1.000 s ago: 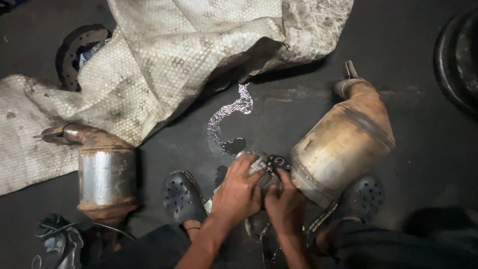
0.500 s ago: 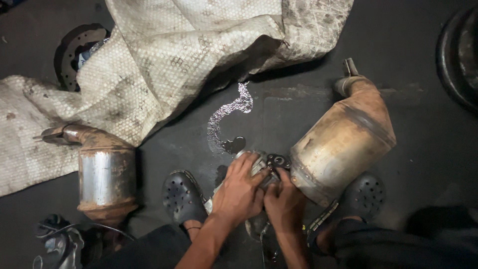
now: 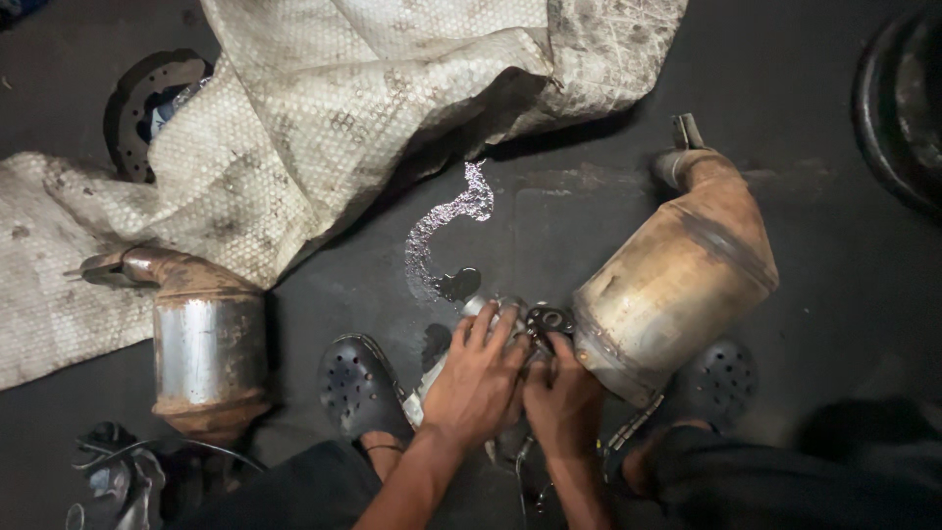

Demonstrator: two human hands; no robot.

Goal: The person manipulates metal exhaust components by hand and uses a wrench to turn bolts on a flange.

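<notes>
Both hands press together on a small metal fitting [image 3: 535,322] at the mouth of the rusty converter [image 3: 677,280]. The left hand [image 3: 476,383] fingers curl over it; the right hand [image 3: 562,397] fingers grasp beside. Better to keep the converter steady between the feet and grip firmly, because wet floor [image 3: 442,245] lies just beyond the fingers.

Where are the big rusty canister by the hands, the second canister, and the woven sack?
big rusty canister [image 3: 677,280]: head view, middle of its body.
second canister [image 3: 208,348]: head view, shiny steel band.
woven sack [image 3: 324,108]: head view, centre of the cloth.
</notes>
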